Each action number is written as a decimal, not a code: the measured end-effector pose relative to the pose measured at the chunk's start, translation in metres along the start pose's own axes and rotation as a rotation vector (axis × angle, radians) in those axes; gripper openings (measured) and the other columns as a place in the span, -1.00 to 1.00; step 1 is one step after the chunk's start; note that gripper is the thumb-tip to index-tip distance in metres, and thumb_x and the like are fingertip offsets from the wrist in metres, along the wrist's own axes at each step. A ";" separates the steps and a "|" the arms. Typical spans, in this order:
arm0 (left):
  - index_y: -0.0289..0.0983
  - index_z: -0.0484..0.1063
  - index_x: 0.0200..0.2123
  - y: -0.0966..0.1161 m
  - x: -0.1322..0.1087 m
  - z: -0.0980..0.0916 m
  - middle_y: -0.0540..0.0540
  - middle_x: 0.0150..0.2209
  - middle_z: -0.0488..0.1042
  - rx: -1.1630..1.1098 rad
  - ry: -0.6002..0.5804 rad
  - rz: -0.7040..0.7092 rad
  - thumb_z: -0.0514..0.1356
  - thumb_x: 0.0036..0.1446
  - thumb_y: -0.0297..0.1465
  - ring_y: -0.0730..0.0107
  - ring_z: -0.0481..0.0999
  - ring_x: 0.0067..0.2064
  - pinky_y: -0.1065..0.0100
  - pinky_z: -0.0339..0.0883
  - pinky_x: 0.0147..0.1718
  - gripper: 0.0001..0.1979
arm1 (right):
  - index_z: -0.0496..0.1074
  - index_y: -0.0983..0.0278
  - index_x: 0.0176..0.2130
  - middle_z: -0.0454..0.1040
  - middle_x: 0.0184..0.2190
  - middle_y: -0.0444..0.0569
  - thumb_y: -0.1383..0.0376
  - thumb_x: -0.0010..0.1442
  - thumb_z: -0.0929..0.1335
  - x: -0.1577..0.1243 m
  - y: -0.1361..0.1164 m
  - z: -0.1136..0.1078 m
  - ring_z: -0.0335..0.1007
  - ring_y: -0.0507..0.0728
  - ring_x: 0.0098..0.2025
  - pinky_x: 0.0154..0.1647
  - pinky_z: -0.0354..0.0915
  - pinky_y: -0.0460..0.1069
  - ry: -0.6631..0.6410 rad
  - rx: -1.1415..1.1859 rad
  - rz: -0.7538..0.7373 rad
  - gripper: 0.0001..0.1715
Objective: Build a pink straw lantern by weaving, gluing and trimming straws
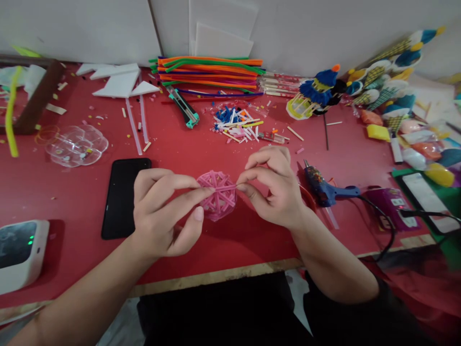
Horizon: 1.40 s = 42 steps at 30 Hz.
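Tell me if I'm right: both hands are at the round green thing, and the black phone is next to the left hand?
Not quite: the round thing is pink, as the head view shows. Both hands, left and right, are at it, and the black phone is next to the left hand.

Glossy phone; smooth plastic tray

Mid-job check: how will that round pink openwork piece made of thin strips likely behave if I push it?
The round pink openwork piece is probably light for its size, since gaps show between its strips. Those narrow strips suggest it may flex or dent rather than stay rigid. Its rounded outline hints it could rock or roll if nudged.
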State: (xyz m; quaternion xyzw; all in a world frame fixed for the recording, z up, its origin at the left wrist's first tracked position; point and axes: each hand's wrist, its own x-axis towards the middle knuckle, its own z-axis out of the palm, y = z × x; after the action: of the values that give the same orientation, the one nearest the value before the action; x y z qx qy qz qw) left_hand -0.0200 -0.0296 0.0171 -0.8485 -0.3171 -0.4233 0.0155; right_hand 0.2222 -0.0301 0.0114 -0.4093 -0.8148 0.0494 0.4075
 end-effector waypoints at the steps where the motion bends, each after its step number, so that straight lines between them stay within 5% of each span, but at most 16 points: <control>1: -0.13 0.60 -0.17 0.000 0.000 0.000 -0.12 -0.32 0.59 0.009 0.008 0.001 0.15 0.09 -0.45 0.16 0.46 -0.32 0.04 0.37 -0.21 -0.72 | 0.45 0.19 -0.29 0.42 -0.21 -0.05 0.35 0.26 0.41 0.000 0.000 0.000 0.35 0.19 -0.09 0.04 0.22 0.20 -0.004 -0.001 0.002 -0.94; 19: -0.08 0.62 -0.27 0.000 -0.004 -0.002 0.00 -0.40 0.56 0.079 0.114 -0.069 0.16 0.14 -0.46 0.33 0.44 -0.40 0.12 0.40 -0.26 -0.76 | 0.49 0.16 -0.31 0.42 -0.26 -0.07 0.34 0.25 0.43 0.001 -0.001 -0.002 0.35 0.19 -0.11 0.03 0.27 0.20 0.014 0.012 -0.012 -0.92; 23: -0.16 0.49 -0.31 0.002 -0.001 -0.002 0.00 -0.36 0.51 -0.027 0.052 -0.350 0.16 0.20 -0.45 0.33 0.47 -0.32 0.20 0.36 -0.24 -0.88 | 0.50 0.18 -0.31 0.42 -0.25 -0.06 0.35 0.23 0.43 0.002 -0.001 -0.003 0.34 0.18 -0.11 0.01 0.27 0.19 0.009 0.049 -0.005 -0.93; 26: -0.18 0.36 -0.46 0.005 0.005 -0.002 0.05 -0.46 0.41 -0.204 -0.106 -0.576 0.09 0.25 -0.47 0.41 0.40 -0.41 0.30 0.26 -0.36 -0.78 | 0.49 0.18 -0.32 0.41 -0.23 -0.07 0.35 0.22 0.42 0.002 -0.002 -0.003 0.35 0.18 -0.10 0.01 0.27 0.20 -0.013 0.090 0.023 -0.93; 33: -0.20 0.34 -0.51 0.002 0.014 -0.002 0.06 -0.53 0.36 -0.289 -0.268 -0.765 0.10 0.16 -0.38 0.45 0.29 -0.49 0.34 0.19 -0.46 -0.81 | 0.48 0.19 -0.31 0.39 -0.20 -0.06 0.34 0.22 0.43 0.002 -0.004 -0.003 0.35 0.18 -0.09 0.00 0.27 0.19 -0.033 0.105 0.071 -0.95; 36: -0.21 0.37 -0.49 0.002 0.013 0.000 0.06 -0.53 0.39 -0.275 -0.274 -0.730 0.12 0.15 -0.40 0.45 0.32 -0.50 0.34 0.21 -0.46 -0.84 | 0.48 0.18 -0.31 0.39 -0.20 -0.06 0.34 0.22 0.42 0.001 -0.003 -0.003 0.35 0.19 -0.08 0.03 0.26 0.21 -0.038 0.103 0.072 -0.95; 42: -0.20 0.33 -0.49 0.003 0.006 0.000 0.02 -0.50 0.40 -0.116 -0.155 -0.431 0.13 0.20 -0.47 0.38 0.40 -0.42 0.28 0.29 -0.36 -0.80 | 0.50 0.16 -0.34 0.39 -0.20 -0.04 0.29 0.22 0.42 0.000 -0.003 -0.001 0.34 0.21 -0.08 0.01 0.29 0.22 -0.015 0.096 0.104 -0.94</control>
State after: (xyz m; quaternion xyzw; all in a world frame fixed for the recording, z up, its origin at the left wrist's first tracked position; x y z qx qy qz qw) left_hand -0.0153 -0.0291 0.0219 -0.7905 -0.4665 -0.3680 -0.1483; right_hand 0.2209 -0.0326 0.0138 -0.4307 -0.7922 0.1126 0.4174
